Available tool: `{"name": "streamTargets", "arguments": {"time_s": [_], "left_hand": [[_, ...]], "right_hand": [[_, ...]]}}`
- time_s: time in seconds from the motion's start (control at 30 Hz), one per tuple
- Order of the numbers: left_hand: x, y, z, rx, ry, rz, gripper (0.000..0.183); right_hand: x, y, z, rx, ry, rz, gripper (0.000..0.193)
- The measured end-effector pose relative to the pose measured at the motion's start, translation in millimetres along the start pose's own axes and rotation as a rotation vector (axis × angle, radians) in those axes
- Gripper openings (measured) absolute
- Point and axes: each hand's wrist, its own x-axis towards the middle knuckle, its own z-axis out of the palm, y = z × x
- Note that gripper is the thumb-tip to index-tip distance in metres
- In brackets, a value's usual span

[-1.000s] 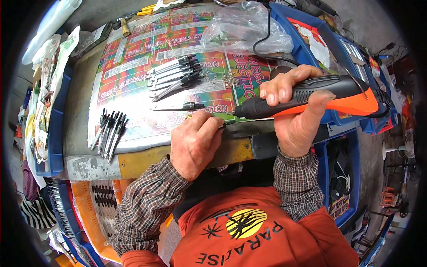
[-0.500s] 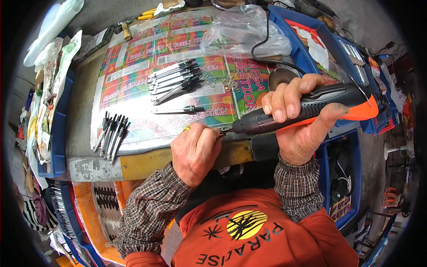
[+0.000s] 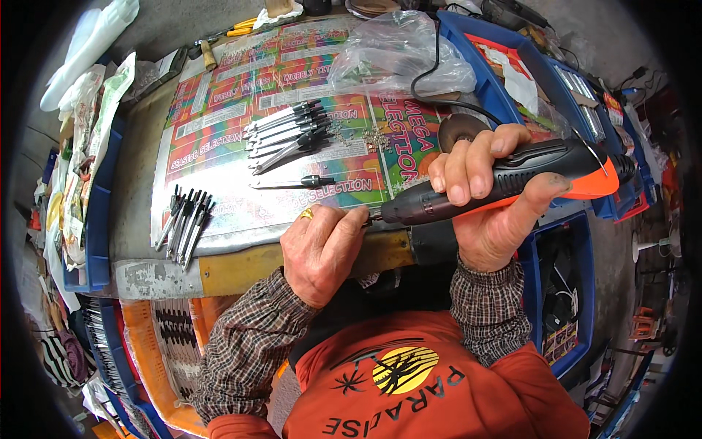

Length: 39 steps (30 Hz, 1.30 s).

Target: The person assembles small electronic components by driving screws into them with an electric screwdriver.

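My right hand's clamped round the power driver, its bit at my left hand, pinching a mostly hidden dark part; off-axis push could slip and stab me.

The pen pile lies on the sheet, left of loose parts; plastic bag behind; power tool front right
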Motion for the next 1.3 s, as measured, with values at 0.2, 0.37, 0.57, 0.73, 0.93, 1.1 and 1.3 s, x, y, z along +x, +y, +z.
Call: {"name": "streamTargets", "arguments": {"time_s": [0.2, 0.37, 0.57, 0.73, 0.93, 1.1, 1.3], "left_hand": [[-2, 1, 2, -0.03, 0.006, -0.026, 0.029], [-3, 1, 1, -0.048, 0.002, -0.048, 0.027], [-1, 0, 1, -0.065, 0.002, -0.045, 0.025], [-2, 3, 0, -0.019, -0.031, -0.017, 0.025], [-5, 6, -2, 0.013, -0.037, -0.017, 0.023], [-9, 10, -5, -0.041, -0.015, -0.022, 0.023], [-18, 19, -7, -0.113, 0.013, -0.199, 0.024]], "right_hand": [[-3, 0, 3, -0.014, 0.034, 0.004, 0.056], [-2, -5, 11, -0.084, 0.065, -0.017, 0.055], [-2, -7, 9, -0.113, 0.056, -0.029, 0.055], [-5, -10, 6, -0.085, 0.025, -0.021, 0.055], [-9, -12, 6, -0.081, 0.002, -0.01, 0.054], [-13, -17, 7, -0.086, 0.012, -0.033, 0.054], [-14, -20, 13, -0.082, -0.023, -0.032, 0.056]]}}
